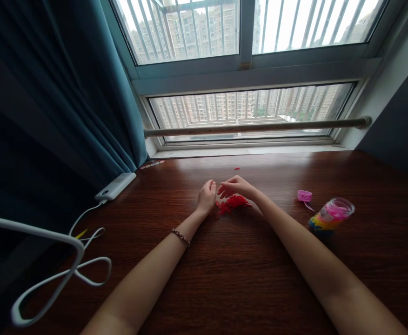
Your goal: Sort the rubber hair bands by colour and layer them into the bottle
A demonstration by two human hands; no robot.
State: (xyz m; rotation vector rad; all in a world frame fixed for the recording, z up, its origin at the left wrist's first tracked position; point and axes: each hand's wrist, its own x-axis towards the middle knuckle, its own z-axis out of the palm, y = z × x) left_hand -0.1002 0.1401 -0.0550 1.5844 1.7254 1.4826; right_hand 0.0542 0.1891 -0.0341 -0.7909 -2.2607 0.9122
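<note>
A loose heap of small red pieces (232, 204), perhaps little elastic bands, lies on the brown wooden table (224, 279). At the heap's left edge is my left hand (208, 195), its fingers curled closed with the thumb on top; whatever they hold is hidden. My right hand (237, 186) hovers over the heap's far side, palm down, its fingers bent toward the left hand and slightly apart. Nothing shows between the right fingers. One separate red piece (237, 168) lies beyond the hands.
On the right, a clear jar (331, 215) holds pink, yellow and blue layers, with a pink cap (304, 196) beside it. On the left lie a white power bank (116, 186) and a looped white cable (74, 270). A blue curtain (95, 93) hangs by the window.
</note>
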